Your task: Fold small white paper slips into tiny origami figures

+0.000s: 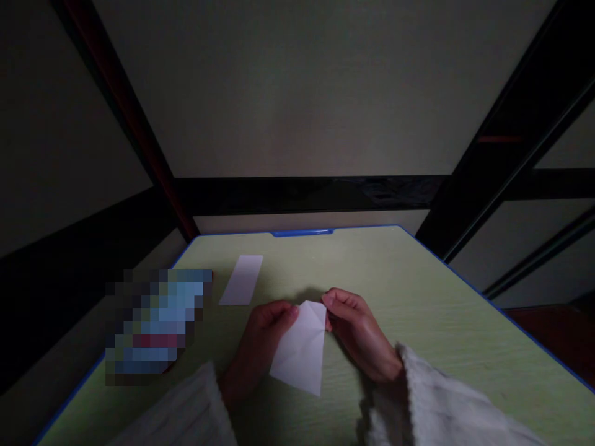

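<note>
Between my two hands is a white sheet of paper with crease lines across it and a slanted top edge. My left hand pinches its upper left side, thumb on top and the other fingers partly hidden behind. At the upper right corner, my right hand grips the paper between thumb and curled fingers. The paper is tilted above the table, its lower corner pointing towards me. A second white piece of paper, a narrow strip, lies flat beyond my left hand.
The light green table has a blue edge and a blue handle-like piece at its far side. A pixelated, blurred-out object lies at the left. Pale panels with dark frames stand behind the table.
</note>
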`<state>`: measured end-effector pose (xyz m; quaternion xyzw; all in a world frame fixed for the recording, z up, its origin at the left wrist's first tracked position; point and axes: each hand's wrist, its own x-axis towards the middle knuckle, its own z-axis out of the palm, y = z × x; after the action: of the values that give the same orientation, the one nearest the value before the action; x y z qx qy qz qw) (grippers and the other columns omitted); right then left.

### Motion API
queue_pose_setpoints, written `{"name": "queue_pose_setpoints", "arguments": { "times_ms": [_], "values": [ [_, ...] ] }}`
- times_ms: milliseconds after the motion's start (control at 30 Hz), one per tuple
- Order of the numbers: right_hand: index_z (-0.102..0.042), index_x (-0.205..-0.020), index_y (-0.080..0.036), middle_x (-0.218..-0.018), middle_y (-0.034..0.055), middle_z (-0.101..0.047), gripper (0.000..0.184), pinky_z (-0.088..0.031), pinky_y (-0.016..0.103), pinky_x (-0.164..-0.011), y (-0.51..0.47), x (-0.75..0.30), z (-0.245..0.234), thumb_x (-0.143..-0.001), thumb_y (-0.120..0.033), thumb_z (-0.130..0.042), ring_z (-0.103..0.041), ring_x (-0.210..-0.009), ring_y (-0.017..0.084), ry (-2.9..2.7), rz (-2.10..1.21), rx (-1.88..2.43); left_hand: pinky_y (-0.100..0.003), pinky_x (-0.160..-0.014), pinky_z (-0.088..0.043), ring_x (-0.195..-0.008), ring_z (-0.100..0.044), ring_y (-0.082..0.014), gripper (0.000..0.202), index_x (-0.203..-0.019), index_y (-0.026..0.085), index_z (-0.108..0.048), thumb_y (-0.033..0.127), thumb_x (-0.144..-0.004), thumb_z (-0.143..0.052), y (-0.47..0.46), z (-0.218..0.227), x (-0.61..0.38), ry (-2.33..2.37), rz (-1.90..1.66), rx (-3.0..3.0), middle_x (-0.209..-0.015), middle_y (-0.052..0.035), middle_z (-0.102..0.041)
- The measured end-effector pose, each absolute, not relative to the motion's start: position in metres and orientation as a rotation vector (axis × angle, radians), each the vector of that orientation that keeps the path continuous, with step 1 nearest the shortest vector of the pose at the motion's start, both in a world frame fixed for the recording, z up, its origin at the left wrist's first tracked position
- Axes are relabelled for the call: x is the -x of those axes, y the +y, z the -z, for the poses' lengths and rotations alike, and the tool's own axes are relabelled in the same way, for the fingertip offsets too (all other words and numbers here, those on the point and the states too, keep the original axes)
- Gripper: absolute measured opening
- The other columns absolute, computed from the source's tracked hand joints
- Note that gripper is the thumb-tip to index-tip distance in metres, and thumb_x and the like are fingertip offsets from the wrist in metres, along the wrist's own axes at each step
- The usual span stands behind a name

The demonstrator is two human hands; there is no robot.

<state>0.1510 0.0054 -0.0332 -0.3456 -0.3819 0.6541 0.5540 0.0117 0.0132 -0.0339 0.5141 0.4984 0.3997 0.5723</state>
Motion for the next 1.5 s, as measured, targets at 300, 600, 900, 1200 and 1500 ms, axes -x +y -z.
{"name": "queue_pose_setpoints", "arguments": {
  "times_ms": [300, 600, 900, 1200, 1500],
  "values": [
    [-0.059, -0.068, -0.011, -0.062, -0.0004, -0.055, 0.009, -0.036, 0.015, -0.047, 0.003, -0.152, 0.030, -0.066, -0.020, -0.058, -0.048, -0.051, 0.005, -0.752, -1.821, 0.628, -0.018, -0.036, -0.021, -0.035, -0.033, -0.0047, 0.026, -0.049, 0.013, -0.052, 0.037, -0.055, -0.060, 0.011, 0.030, -0.012, 1.127, -0.952, -1.033, -0.039, 0.0056, -0.044],
    [-0.062, -0.073, -0.013, -0.059, -0.0009, -0.055, 0.012, -0.034, 0.015, -0.047, 0.002, -0.155, 0.030, -0.062, -0.011, -0.059, -0.047, -0.050, 0.005, -0.887, -1.710, 0.640, -0.018, -0.036, -0.018, -0.032, -0.030, -0.0034, 0.028, -0.043, 0.012, -0.049, 0.033, -0.041, -0.067, 0.015, 0.028, -0.012, 1.130, -0.993, -0.849, -0.033, 0.0064, -0.042],
    [-0.061, -0.070, -0.014, -0.055, -0.0022, -0.054, 0.008, -0.033, 0.017, -0.048, 0.002, -0.153, 0.030, -0.062, -0.012, -0.059, -0.046, -0.048, 0.005, -0.948, -1.629, 0.677, -0.018, -0.036, -0.020, -0.033, -0.032, -0.0041, 0.028, -0.043, 0.012, -0.049, 0.033, -0.039, -0.067, 0.017, 0.026, -0.013, 1.167, -1.007, -0.848, -0.034, 0.0063, -0.042],
    [-0.064, -0.075, -0.019, -0.067, 0.0010, -0.056, 0.018, -0.037, 0.022, -0.051, 0.001, -0.154, 0.030, -0.064, -0.008, -0.055, -0.047, -0.056, 0.010, -1.481, -0.975, 0.960, -0.019, -0.039, -0.019, -0.039, -0.029, -0.0049, 0.027, -0.046, 0.013, -0.048, 0.036, -0.056, -0.057, 0.012, 0.034, -0.010, 1.137, -0.926, -1.134, -0.040, 0.0063, -0.038],
    [-0.059, -0.063, -0.020, -0.073, 0.0024, -0.053, 0.018, -0.040, 0.026, -0.057, -0.008, -0.155, 0.029, -0.063, -0.003, -0.053, -0.050, -0.066, 0.014, -1.586, -0.514, 0.927, -0.020, -0.042, -0.019, -0.044, -0.025, -0.0066, 0.029, -0.045, 0.015, -0.039, 0.032, -0.067, -0.046, 0.006, 0.030, -0.013, 1.098, -0.825, -1.492, -0.044, 0.0064, -0.027]
  ]
}}
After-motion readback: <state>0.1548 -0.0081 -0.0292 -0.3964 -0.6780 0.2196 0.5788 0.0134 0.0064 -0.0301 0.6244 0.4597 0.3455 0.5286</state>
